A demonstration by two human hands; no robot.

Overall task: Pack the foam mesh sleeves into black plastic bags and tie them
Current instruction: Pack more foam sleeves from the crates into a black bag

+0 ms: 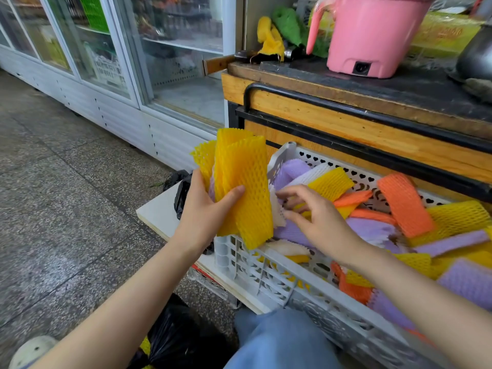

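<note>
Left hand point(205, 206) grips perhaps three sleeves point(245, 182).

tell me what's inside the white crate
The white crate holds loose foam mesh sleeves: yellow, orange, purple and white. The right hand reaches among them. Lower layers and the crate's bottom are covered.

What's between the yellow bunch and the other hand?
A white sleeve, in the head view, between the yellow bunch in the left hand and the right hand.
</note>
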